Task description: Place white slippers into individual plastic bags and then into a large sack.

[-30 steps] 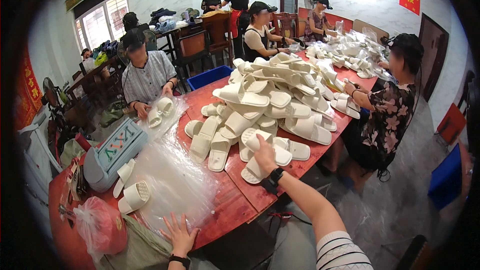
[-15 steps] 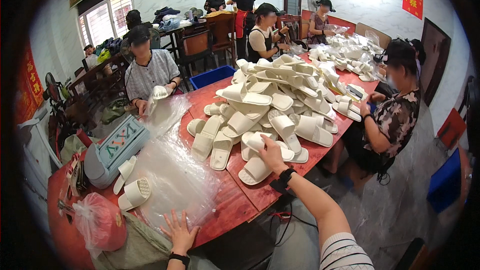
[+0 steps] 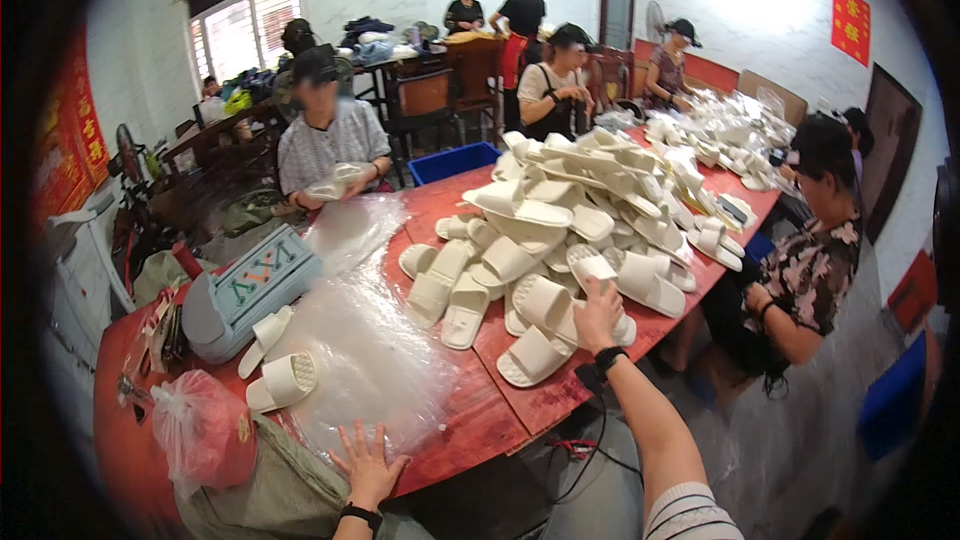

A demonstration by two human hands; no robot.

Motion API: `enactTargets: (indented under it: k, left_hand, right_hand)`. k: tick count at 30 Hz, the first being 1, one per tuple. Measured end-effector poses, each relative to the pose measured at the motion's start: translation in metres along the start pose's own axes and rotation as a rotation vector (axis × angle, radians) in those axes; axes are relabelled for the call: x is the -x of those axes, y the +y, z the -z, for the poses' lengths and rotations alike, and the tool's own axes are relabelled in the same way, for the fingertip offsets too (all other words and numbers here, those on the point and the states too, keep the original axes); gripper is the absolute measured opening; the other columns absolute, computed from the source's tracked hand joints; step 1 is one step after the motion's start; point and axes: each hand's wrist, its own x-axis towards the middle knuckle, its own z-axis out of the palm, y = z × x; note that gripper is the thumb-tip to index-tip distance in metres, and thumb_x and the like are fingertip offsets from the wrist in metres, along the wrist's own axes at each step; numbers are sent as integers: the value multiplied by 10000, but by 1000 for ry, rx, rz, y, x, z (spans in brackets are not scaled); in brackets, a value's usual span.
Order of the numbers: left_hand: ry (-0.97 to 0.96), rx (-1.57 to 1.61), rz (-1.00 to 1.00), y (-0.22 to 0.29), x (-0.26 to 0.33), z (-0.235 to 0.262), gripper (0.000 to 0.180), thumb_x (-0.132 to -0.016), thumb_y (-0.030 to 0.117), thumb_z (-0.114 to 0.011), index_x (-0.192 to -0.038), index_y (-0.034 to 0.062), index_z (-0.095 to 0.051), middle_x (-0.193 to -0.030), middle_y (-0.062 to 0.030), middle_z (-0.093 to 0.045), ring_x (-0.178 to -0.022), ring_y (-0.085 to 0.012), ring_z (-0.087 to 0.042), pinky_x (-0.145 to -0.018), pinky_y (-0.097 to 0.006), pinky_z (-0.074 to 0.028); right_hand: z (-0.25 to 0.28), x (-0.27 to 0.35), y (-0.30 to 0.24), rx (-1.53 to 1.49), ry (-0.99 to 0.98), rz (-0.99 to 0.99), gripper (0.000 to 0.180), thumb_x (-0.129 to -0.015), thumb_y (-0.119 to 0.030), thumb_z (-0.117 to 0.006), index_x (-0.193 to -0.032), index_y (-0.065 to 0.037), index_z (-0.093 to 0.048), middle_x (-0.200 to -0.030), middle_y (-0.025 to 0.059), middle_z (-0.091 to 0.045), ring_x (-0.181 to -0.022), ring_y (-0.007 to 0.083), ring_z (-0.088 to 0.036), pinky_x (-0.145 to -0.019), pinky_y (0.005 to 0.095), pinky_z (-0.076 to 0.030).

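Observation:
A large heap of cream slide slippers [image 3: 560,202] covers the middle of the table. At its near edge my right hand [image 3: 598,320] has its fingers closed over one slipper [image 3: 592,266]; part of that slipper is hidden beneath the hand. Just left of it, another slipper [image 3: 545,304] leans on the heap, above a slipper lying near the table edge [image 3: 534,358]. My left hand [image 3: 367,468] lies flat with spread fingers at the near edge of a stack of clear plastic bags [image 3: 370,360]. Two slippers [image 3: 283,381] sit left of the bags.
On the left stand a grey-blue box [image 3: 253,292] and a red bag in clear plastic [image 3: 207,430]. A blue crate [image 3: 453,163] is beyond the red table [image 3: 480,410]. Co-workers sit across [image 3: 333,145] and to the right [image 3: 815,260], one holding slippers.
My right hand has moved right from one slipper to another, and the first now leans on the heap. My left hand stays on the bags. The view has shifted slightly.

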Motion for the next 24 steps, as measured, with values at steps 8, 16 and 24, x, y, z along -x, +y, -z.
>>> enactTargets:
  k: [8,16,24]
  left_hand:
    - [13,38,-17,-4,-2,-4,891,-809,680,-616,-1532,267,-301,-1626,-183,-73,-1475,-480,35,-1027,-801,37]
    - [34,81,-21,1,-6,-11,876,-813,746,-549,-1531,299,-317,-1631,-160,-94,-1476,-480,57,-1016,-819,42]
    - [72,57,-8,-2,1,-20,865,-814,745,-545,-1526,302,-334,-1630,-134,-118,-1482,-464,26,-1025,-815,32]
  right_hand:
    - [-14,-35,-16,146,-321,-24,636,-744,-272,-755,-1342,-270,-538,-1253,244,-500,-1229,437,-482,-1046,583,-298]
    - [-61,-43,-17,125,-79,-229,224,-845,-233,-594,-971,-144,-756,-1213,115,-548,-1189,333,-495,-1002,535,-350]
    - [-22,-38,-1,-156,276,-146,149,-761,-144,-620,-808,-79,-746,-1006,91,-614,-984,310,-605,-882,470,-431]
